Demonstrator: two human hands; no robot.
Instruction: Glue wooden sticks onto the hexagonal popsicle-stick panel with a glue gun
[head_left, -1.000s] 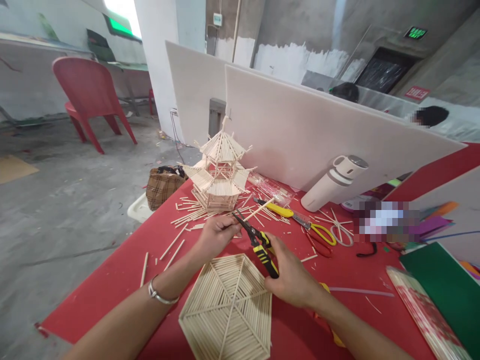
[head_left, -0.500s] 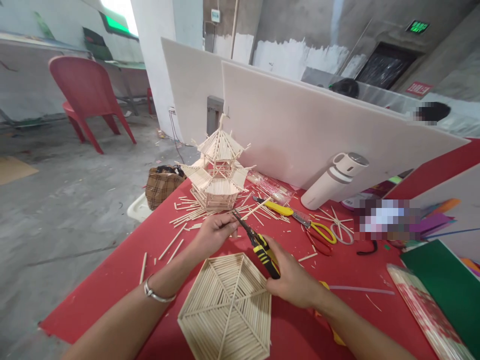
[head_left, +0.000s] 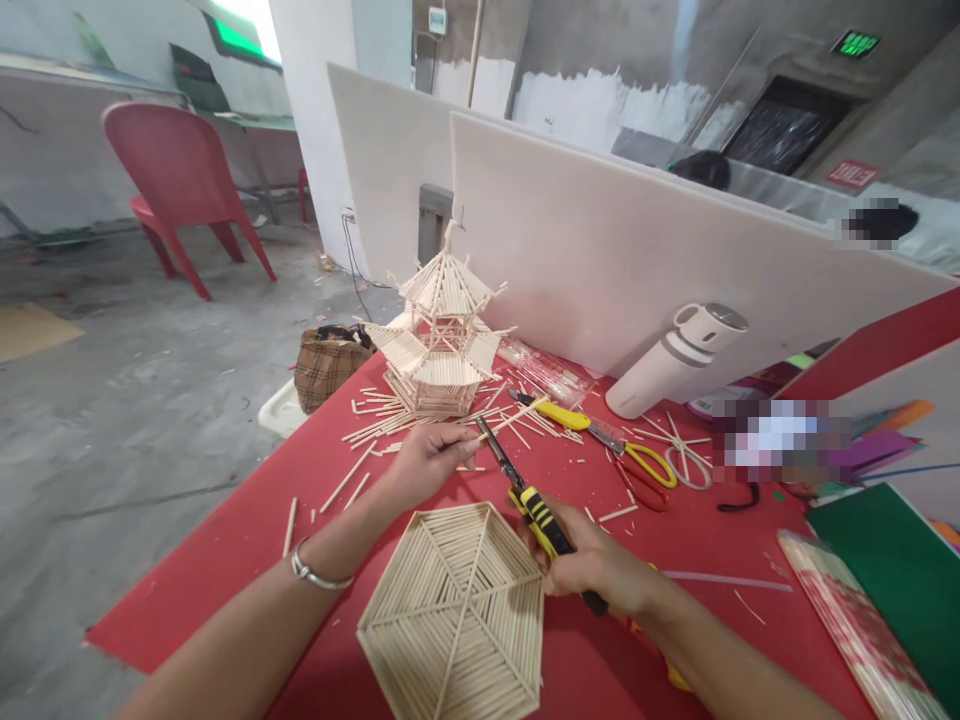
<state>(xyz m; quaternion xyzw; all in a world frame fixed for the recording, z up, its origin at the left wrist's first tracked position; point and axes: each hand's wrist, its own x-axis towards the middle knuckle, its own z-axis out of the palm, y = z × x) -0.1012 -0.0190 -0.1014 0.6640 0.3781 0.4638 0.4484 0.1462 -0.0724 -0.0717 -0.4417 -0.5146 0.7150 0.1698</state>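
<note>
My left hand [head_left: 431,462] is closed in a pinch on a thin wooden stick [head_left: 517,418] that points up to the right. My right hand [head_left: 589,555] wraps round what look like long-nose pliers [head_left: 546,520] with black and yellow handles. Their dark tip lies against or just beside the stick, close to my left fingertips; whether the jaws grip it I cannot tell. Below my hands lies a hexagonal panel [head_left: 420,630] of wooden sticks with spokes. Beyond them stands a two-tiered stick pagoda [head_left: 446,370], with loose sticks scattered around its base.
Right of the pagoda lie a yellow utility knife [head_left: 562,414], yellow-handled scissors [head_left: 649,462] and a tape ring [head_left: 688,468]. A white flask [head_left: 667,365] stands before the pale partition [head_left: 585,250]. Packed sticks [head_left: 847,610] lie at the right on the red tabletop [head_left: 247,590].
My right hand has moved slightly right and down and turned the pliers, so more of their handle shows. My left hand keeps its pinch, and the view has shifted slightly.
</note>
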